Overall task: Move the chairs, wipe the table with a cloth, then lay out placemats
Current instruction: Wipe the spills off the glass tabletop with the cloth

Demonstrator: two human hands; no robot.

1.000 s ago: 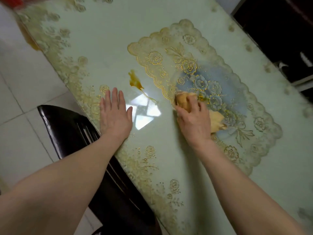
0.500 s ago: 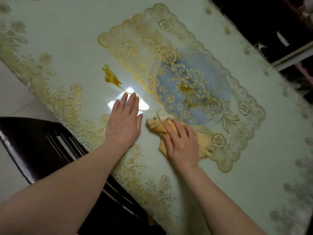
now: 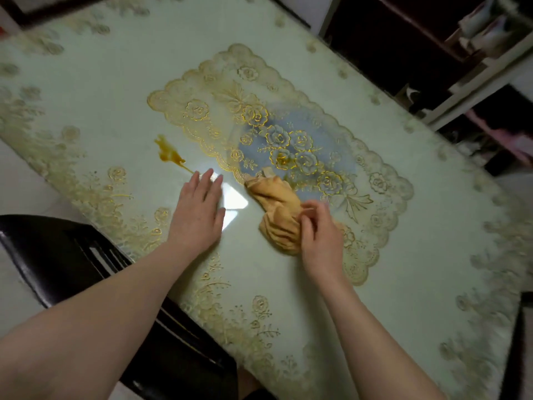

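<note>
Wiping step. Left hand point(image 3: 199, 216) flat, released, on table point(image 3: 277, 287); right hand point(image 3: 321, 238) grasps cloth point(image 3: 275, 210). Next, likely: sweep cloth far-left over stain point(image 3: 168, 153).

Your right hand point(image 3: 320, 236) pinches the cloth point(image 3: 275, 212) at its near end. From that grip the cloth runs away and leftward, lying on the table point(image 3: 409, 290) and over the near edge of the placemat point(image 3: 202, 111), which spreads beyond the grip. Your left hand point(image 3: 199, 216) rests flat on the table left of the grip, apart from the cloth. A spill point(image 3: 168, 154) lies further left, just beyond its fingertips. The chair point(image 3: 72, 255) stands left of and nearer than the grip, at the table's edge. A shelf point(image 3: 490, 73) stands well beyond, to the right.
</note>
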